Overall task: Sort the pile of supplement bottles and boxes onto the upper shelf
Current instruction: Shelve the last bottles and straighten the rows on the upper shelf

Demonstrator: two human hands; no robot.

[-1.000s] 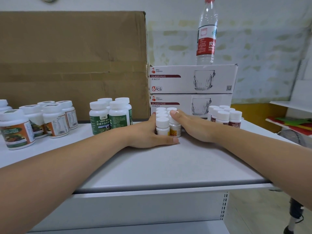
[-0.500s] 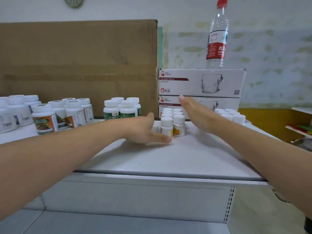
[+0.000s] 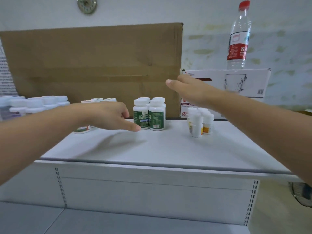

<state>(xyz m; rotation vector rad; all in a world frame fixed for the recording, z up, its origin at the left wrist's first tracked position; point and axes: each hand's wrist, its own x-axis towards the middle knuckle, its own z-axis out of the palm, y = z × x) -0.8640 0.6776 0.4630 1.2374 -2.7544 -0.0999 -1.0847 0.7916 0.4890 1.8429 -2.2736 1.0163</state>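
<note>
On the white upper shelf (image 3: 152,149) stand groups of white-capped supplement bottles. A cluster of green-labelled bottles (image 3: 149,115) is at the middle. Small white bottles with yellow labels (image 3: 200,122) stand to their right. More bottles (image 3: 37,105) line the far left, partly hidden by my left arm. My left hand (image 3: 111,115) hovers low just left of the green-labelled bottles, fingers loosely curled, thumb tip close to the nearest one, holding nothing. My right hand (image 3: 189,90) is raised above the small bottles, flat and empty.
A large cardboard box (image 3: 94,65) stands along the back of the shelf. Two stacked glass-mug boxes (image 3: 244,81) sit at the back right with a water bottle (image 3: 238,34) on top. A lower shelf (image 3: 118,222) lies below the front edge.
Both hands left the small white bottles they were pressing together. The left hand moved left toward the green-labelled bottles, the right hand rose above the small bottles. The camera view shifted left and down.
</note>
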